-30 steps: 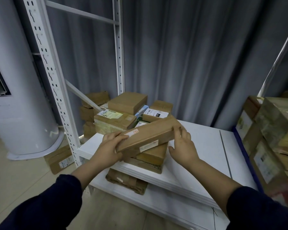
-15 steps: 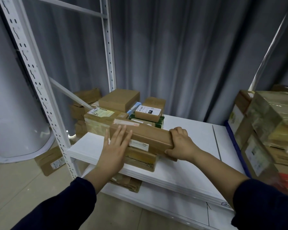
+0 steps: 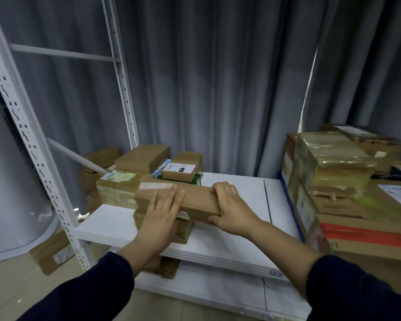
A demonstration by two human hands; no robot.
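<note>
One long, narrow brown cardboard box (image 3: 196, 201), item in hand. Location: flat on top of a short stack of flatter brown cartons (image 3: 183, 230), on the left part of the white shelf board (image 3: 236, 242). Long axis: left to right across my front, slightly skewed, right end nearer to me. Left end sits by a tape-wrapped brown carton with a pale label (image 3: 116, 188); whether they touch I cannot tell.

Two hands on the item, apart along its length. My right hand (image 3: 232, 207): clamped on the right end, fingers curled over the top edge, thumb against the near face. My left hand (image 3: 159, 214): flat, fingers straight, laid on the near side left of centre, gripping nothing.

Bearing: box lies directly ahead of both hands, the right one at its end. Judgement: any squaring of the box onto the stack would pivot on the right end, the left palm pushing the body back.

Also present: taped cartons piled at right (image 3: 333, 172).
</note>
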